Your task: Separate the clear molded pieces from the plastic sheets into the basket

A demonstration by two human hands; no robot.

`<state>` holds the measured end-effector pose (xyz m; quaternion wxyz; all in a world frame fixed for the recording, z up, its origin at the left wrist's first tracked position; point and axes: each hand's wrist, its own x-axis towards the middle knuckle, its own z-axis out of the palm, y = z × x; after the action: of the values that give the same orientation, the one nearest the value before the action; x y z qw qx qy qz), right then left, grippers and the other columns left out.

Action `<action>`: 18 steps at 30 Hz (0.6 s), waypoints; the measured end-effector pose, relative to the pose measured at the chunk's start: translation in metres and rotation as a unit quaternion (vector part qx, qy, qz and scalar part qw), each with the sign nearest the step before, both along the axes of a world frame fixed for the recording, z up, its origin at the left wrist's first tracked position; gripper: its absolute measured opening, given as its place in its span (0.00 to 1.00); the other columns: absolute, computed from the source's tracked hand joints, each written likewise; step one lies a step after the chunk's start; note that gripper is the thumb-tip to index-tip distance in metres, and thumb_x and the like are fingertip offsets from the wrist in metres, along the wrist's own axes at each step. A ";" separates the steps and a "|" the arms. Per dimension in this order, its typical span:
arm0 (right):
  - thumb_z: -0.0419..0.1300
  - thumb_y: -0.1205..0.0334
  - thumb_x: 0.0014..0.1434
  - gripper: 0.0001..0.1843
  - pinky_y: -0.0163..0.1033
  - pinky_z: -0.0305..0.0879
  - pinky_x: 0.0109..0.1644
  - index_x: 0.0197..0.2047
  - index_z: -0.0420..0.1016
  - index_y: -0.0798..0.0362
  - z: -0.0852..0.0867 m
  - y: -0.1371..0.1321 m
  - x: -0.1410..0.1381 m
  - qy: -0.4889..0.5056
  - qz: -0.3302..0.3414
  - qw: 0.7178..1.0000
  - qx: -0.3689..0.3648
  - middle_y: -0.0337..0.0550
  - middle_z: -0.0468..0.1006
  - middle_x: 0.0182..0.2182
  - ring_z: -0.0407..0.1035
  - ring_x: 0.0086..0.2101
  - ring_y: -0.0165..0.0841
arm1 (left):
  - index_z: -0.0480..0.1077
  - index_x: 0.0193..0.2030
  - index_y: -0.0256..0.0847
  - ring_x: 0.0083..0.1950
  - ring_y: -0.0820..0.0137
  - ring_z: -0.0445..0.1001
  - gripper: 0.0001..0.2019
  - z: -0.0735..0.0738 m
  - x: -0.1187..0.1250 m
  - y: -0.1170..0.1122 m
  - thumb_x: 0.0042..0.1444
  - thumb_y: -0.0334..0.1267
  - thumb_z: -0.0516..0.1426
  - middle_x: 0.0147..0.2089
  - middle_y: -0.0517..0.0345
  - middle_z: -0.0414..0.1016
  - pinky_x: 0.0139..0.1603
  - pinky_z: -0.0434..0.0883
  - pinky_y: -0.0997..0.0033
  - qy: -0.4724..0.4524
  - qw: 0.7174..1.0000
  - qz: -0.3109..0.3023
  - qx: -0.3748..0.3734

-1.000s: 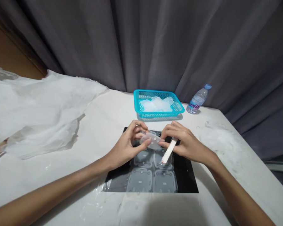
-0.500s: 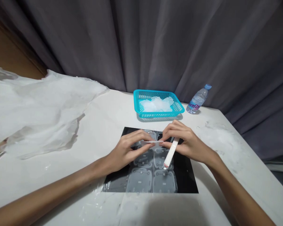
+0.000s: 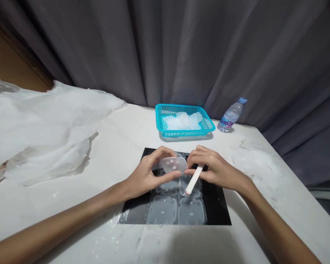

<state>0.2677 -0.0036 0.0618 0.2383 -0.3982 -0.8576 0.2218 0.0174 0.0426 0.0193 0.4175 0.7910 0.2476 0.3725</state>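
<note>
A thin, frosted translucent plastic piece [image 3: 173,165] with rounded corners is tilted up between my hands. My left hand [image 3: 151,168] pinches it by the left side, thumb below and fingers above. At its right edge are the fingertips of my right hand [image 3: 213,165], which also holds a slim white-handled tool [image 3: 194,180]. That tool slants down to a reddish, shiny tip; its exact kind is unclear. Under both hands lies a black sheet [image 3: 218,209] bearing several clear rounded-square plastic pieces [image 3: 162,211] in rows, partly covered by my hands.
Behind the sheet stands a turquoise basket [image 3: 185,133] with translucent pieces inside. A water bottle [image 3: 229,117] is to its right. A large heap of white, filmy plastic [image 3: 44,124] covers the table's left side. Pale scraps [image 3: 255,161] lie at right, before a grey curtain [image 3: 170,51].
The plastic piece has turned from edge-on to showing its flat face. My left fingers have spread wider around it. The white-handled tool has shifted slightly left with my right hand.
</note>
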 end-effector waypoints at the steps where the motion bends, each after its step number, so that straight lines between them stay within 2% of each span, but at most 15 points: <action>1: 0.62 0.57 0.71 0.09 0.43 0.63 0.45 0.38 0.76 0.51 -0.001 0.000 -0.001 0.006 0.004 1.000 0.002 0.42 0.80 0.37 0.67 0.39 0.36 | 0.76 0.49 0.42 0.44 0.67 0.80 0.10 0.001 0.000 -0.001 0.63 0.41 0.66 0.45 0.55 0.81 0.47 0.74 0.70 0.013 1.000 -0.002 0.001; 5: 0.62 0.58 0.71 0.07 0.43 0.64 0.45 0.41 0.76 0.50 0.002 -0.001 -0.005 0.040 -0.006 0.999 0.030 0.43 0.79 0.38 0.68 0.40 0.36 | 0.78 0.42 0.41 0.39 0.69 0.79 0.06 0.006 0.001 -0.001 0.67 0.40 0.62 0.39 0.57 0.82 0.44 0.74 0.71 0.043 0.999 -0.002 0.012; 9: 0.63 0.58 0.70 0.04 0.43 0.65 0.44 0.43 0.75 0.49 0.005 -0.003 -0.004 0.062 -0.016 0.997 0.047 0.42 0.79 0.39 0.68 0.40 0.36 | 0.77 0.39 0.40 0.37 0.69 0.79 0.06 0.009 0.001 0.000 0.65 0.39 0.64 0.36 0.57 0.81 0.43 0.75 0.70 0.021 1.000 0.009 0.016; 13: 0.62 0.60 0.70 0.03 0.43 0.65 0.43 0.42 0.75 0.48 0.004 -0.003 -0.003 0.063 -0.018 0.997 0.052 0.42 0.79 0.38 0.68 0.39 0.36 | 0.78 0.43 0.40 0.42 0.67 0.82 0.03 0.007 0.000 0.002 0.66 0.36 0.63 0.40 0.55 0.83 0.47 0.77 0.68 -0.008 1.000 -0.020 0.017; 18: 0.63 0.60 0.70 0.05 0.43 0.64 0.43 0.40 0.75 0.50 0.005 -0.003 -0.002 0.083 -0.021 0.995 0.057 0.43 0.78 0.37 0.68 0.39 0.36 | 0.78 0.42 0.41 0.44 0.69 0.83 0.02 0.005 -0.001 0.004 0.66 0.33 0.63 0.43 0.55 0.84 0.48 0.77 0.70 -0.042 0.998 -0.043 0.028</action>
<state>0.2653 -0.0067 0.0668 0.3357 -0.3819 -0.8375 0.2001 0.0163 0.0463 0.0244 0.4209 0.7960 0.1854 0.3936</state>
